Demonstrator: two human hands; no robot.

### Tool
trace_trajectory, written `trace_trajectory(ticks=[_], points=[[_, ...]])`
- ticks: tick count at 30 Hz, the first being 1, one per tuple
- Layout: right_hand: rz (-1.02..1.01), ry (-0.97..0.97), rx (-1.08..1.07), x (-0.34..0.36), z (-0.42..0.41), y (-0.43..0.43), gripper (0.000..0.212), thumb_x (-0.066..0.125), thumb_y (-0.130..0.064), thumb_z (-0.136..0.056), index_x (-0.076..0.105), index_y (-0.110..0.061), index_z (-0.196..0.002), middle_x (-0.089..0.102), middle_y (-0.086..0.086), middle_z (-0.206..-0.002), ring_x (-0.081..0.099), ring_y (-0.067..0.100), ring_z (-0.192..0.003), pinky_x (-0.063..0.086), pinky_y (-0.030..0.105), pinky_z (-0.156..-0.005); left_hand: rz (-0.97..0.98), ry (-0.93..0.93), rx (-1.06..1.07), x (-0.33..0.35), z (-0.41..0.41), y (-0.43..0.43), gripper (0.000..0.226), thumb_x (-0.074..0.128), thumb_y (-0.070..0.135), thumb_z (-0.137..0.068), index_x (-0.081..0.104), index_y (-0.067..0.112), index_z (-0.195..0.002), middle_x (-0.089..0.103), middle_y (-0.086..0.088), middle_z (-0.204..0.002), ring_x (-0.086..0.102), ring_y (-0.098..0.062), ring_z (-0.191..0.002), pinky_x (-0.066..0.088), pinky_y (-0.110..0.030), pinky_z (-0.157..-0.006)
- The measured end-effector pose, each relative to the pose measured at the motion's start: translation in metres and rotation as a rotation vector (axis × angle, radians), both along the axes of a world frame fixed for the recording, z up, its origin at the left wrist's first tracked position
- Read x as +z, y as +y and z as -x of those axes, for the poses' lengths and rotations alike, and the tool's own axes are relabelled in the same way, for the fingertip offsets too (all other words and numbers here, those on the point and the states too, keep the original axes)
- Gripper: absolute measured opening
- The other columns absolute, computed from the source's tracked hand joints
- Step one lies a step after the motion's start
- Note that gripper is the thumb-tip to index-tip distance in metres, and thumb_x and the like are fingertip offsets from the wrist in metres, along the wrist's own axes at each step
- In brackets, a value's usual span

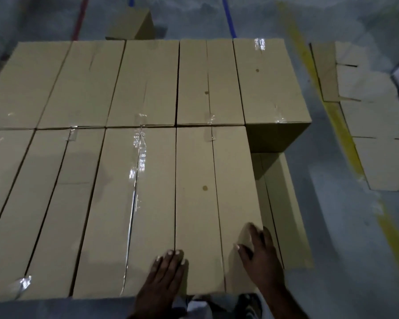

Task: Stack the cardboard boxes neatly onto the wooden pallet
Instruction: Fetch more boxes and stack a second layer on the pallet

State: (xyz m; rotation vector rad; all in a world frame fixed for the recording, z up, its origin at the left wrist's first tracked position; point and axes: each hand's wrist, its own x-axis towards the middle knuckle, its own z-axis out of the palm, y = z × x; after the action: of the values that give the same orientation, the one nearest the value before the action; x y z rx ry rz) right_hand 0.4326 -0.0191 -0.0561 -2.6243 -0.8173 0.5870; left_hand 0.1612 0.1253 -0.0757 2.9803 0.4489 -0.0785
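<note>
The cardboard boxes are plain brown, long and narrow. They lie side by side in two rows that make one flat top layer, and clear tape shines along some of the seams. The box at the right end of the near row lies close against its neighbour on the left and against the far row behind it. The left hand lies flat on its top near the left edge with straight fingers, so its grip is released. The right hand rests at the right edge of the same box, fingers spread and nearly straight, grip released too. To the right of this box the top layer has one open place, where a lower box shows one level down; the far row reaches one box further to the right. Beside the stack on the right is grey floor with a yellow line, and flat cardboard sheets lie past the line. A single box stands on the floor behind the far row.
</note>
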Motion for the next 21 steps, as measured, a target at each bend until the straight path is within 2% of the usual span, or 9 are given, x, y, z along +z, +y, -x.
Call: trace_trajectory(ticks=[5, 7, 10, 13, 15, 16, 18, 19, 21], points=[[-0.112, 0.130, 0.047, 0.003, 0.028, -0.066, 0.081, 0.060, -0.062, -0.084, 0.032, -0.031, -0.153, 0.036, 0.014, -0.155, 0.050, 0.032, -0.133, 0.051, 0.033, -0.087, 0.116, 0.032, 0.002, 0.006, 0.001, 0.004, 0.087, 0.059, 0.045, -0.076, 0.031, 0.003, -0.147, 0.036, -0.022, -0.152, 0.014, -0.036, -0.148, 0.016, -0.050, -0.116], [-0.175, 0.238, 0.091, 0.000, 0.031, -0.087, 0.088, 0.066, -0.064, -0.081, 0.020, -0.044, -0.153, 0.031, 0.000, -0.157, 0.040, 0.019, -0.139, 0.045, 0.028, -0.097, 0.143, 0.076, 0.008, 0.008, 0.002, 0.004, 0.095, 0.059, 0.045, -0.076, 0.020, 0.006, -0.153, 0.021, -0.017, -0.160, 0.011, -0.034, -0.149, 0.015, -0.050, -0.117], [-0.270, 0.352, 0.164, -0.014, 0.027, -0.114, 0.105, 0.075, -0.060, -0.076, 0.005, -0.048, -0.153, 0.016, -0.025, -0.159, 0.030, 0.008, -0.144, 0.041, 0.034, -0.111, 0.114, 0.046, 0.013, 0.007, 0.003, 0.004, 0.100, 0.062, 0.047, -0.078, 0.009, 0.012, -0.156, -0.005, -0.008, -0.165, 0.010, -0.033, -0.148, 0.010, -0.047, -0.118], [-0.330, 0.401, 0.025, -0.026, 0.025, -0.126, 0.118, 0.084, -0.041, -0.073, -0.003, -0.049, -0.152, 0.017, -0.023, -0.154, 0.041, 0.010, -0.138, 0.043, 0.034, -0.110, 0.075, 0.017, 0.014, 0.006, 0.003, 0.002, 0.092, 0.059, 0.045, -0.080, 0.018, 0.006, -0.152, 0.014, -0.017, -0.162, 0.018, -0.036, -0.145, 0.016, -0.048, -0.117], [-0.362, 0.455, -0.057, -0.036, 0.026, -0.128, 0.113, 0.086, -0.024, -0.076, 0.006, -0.039, -0.154, 0.035, -0.016, -0.144, 0.050, 0.009, -0.124, 0.045, 0.021, -0.098, 0.074, 0.038, 0.010, 0.006, 0.002, 0.000, 0.088, 0.062, 0.042, -0.078, 0.026, 0.001, -0.148, 0.030, -0.025, -0.154, 0.027, -0.040, -0.141, 0.023, -0.054, -0.114], [-0.380, 0.470, -0.072, -0.045, 0.025, -0.129, 0.103, 0.084, -0.017, -0.077, 0.020, -0.028, -0.156, 0.046, -0.012, -0.138, 0.054, 0.010, -0.120, 0.044, 0.013, -0.092, 0.076, 0.047, 0.010, 0.007, 0.002, 0.000, 0.088, 0.066, 0.039, -0.077, 0.028, 0.001, -0.147, 0.031, -0.027, -0.153, 0.028, -0.042, -0.141, 0.023, -0.056, -0.112], [-0.372, 0.433, -0.064, -0.066, 0.024, -0.131, 0.068, 0.082, -0.011, -0.078, 0.051, -0.007, -0.139, 0.063, 0.000, -0.123, 0.060, 0.017, -0.116, 0.040, -0.001, -0.080, 0.073, 0.033, 0.025, 0.006, 0.003, -0.001, 0.091, 0.074, 0.034, -0.078, 0.028, -0.001, -0.149, 0.026, -0.027, -0.155, 0.024, -0.043, -0.143, 0.018, -0.055, -0.112], [-0.365, 0.421, -0.064, -0.076, 0.025, -0.131, 0.056, 0.081, -0.010, -0.079, 0.058, -0.003, -0.129, 0.065, 0.004, -0.120, 0.061, 0.018, -0.114, 0.039, -0.004, -0.078, 0.078, 0.029, 0.035, 0.005, 0.003, 0.000, 0.093, 0.077, 0.032, -0.078, 0.027, -0.001, -0.150, 0.022, -0.025, -0.157, 0.019, -0.041, -0.145, 0.015, -0.053, -0.114], [-0.376, 0.454, -0.036, -0.095, 0.027, -0.131, 0.052, 0.079, -0.009, -0.082, 0.058, -0.006, -0.129, 0.064, 0.001, -0.122, 0.061, 0.017, -0.116, 0.041, -0.003, -0.082, 0.090, 0.022, 0.043, 0.004, 0.006, 0.001, 0.095, 0.079, 0.030, -0.078, 0.025, 0.000, -0.151, 0.017, -0.023, -0.159, 0.012, -0.037, -0.147, 0.010, -0.050, -0.116]])
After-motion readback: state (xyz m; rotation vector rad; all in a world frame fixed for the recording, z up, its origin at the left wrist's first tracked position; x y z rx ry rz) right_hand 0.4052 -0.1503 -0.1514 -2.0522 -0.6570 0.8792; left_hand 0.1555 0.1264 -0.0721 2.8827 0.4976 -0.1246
